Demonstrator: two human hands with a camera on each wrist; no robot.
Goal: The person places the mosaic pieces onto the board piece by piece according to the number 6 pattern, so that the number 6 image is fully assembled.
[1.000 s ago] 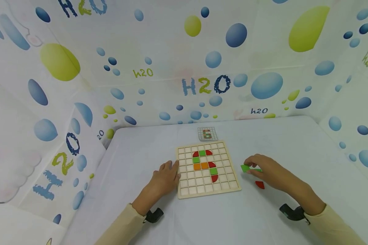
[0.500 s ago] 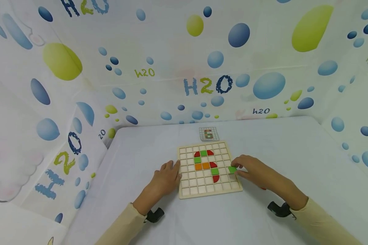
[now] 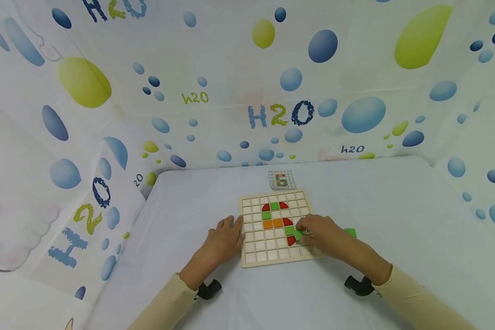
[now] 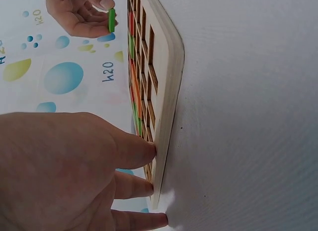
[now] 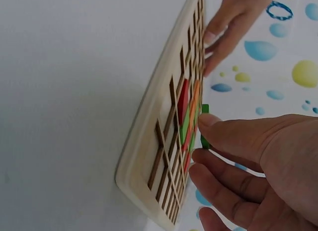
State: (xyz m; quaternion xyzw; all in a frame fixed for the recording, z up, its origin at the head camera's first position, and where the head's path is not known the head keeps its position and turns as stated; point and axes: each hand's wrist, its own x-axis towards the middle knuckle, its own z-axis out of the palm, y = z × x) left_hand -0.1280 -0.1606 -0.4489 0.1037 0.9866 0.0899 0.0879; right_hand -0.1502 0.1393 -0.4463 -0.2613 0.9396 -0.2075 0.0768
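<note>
A wooden grid board (image 3: 257, 256) lies on the table with red, green and orange tiles set in some of its cells. My right hand (image 3: 323, 233) pinches a green square tile (image 3: 299, 235) between thumb and fingers, over the board's right half beside the placed tiles. In the right wrist view the pinched tile (image 5: 204, 126) is held above the grid. My left hand (image 3: 224, 240) rests against the board's left edge, its fingertips touching the wooden rim (image 4: 161, 156) and one finger reaching the cloth.
Behind the board lies a small pattern card (image 3: 282, 180) with a coloured figure on a grid. Another green tile (image 3: 350, 232) is on the table to the right, partly behind the right hand. A white cloth with printed drops (image 3: 291, 79) rises at the back and sides.
My right hand has picked up a green tile from the right of the board and carried it left over the grid. My left hand stays at the board's edge.
</note>
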